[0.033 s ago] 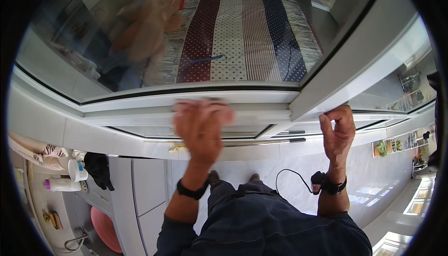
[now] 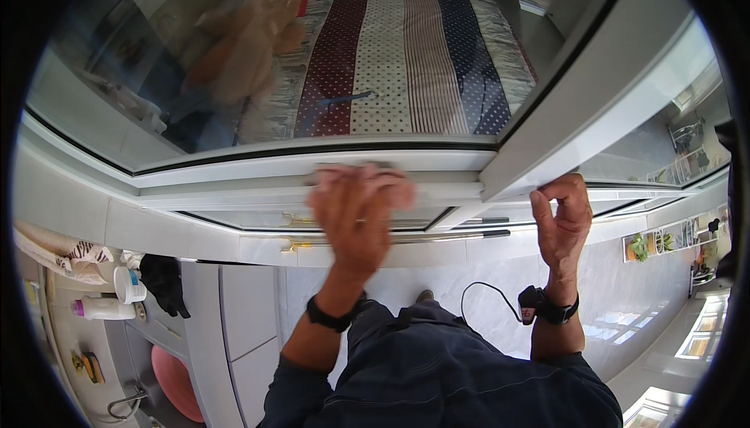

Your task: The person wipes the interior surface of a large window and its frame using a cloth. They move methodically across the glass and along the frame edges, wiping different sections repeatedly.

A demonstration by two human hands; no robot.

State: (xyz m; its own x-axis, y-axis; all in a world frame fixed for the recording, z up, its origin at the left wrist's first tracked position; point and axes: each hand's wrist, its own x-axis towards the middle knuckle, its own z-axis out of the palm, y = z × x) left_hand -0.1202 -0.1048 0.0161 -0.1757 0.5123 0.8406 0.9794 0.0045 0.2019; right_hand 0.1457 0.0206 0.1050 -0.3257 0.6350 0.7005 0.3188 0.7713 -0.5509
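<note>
My left hand (image 2: 355, 229), blurred by motion, is closed over a pink cloth (image 2: 400, 187). It presses the cloth on the white window frame (image 2: 258, 192), along the rail below the large glass pane (image 2: 226, 127). At the right, my right hand (image 2: 566, 221) has its fingers curled round the lower end of the white upright frame post (image 2: 601, 104), thumb raised beside it. A black band sits on each wrist, and a small device with a black cable (image 2: 500, 294) hangs by the right one.
Behind the glass lies a striped, dotted bedspread (image 2: 383, 61). A long pole (image 2: 406, 239) rests along the sill. At left are a grey sink (image 2: 129, 350) with a pink basin (image 2: 176, 381), a white bottle (image 2: 105, 308) and a tub (image 2: 129, 284). Potted plants (image 2: 639, 250) stand at right.
My left hand has slid a little to the right along the rail with the pink cloth. My right hand stays on the post, which sits slightly further left in view.
</note>
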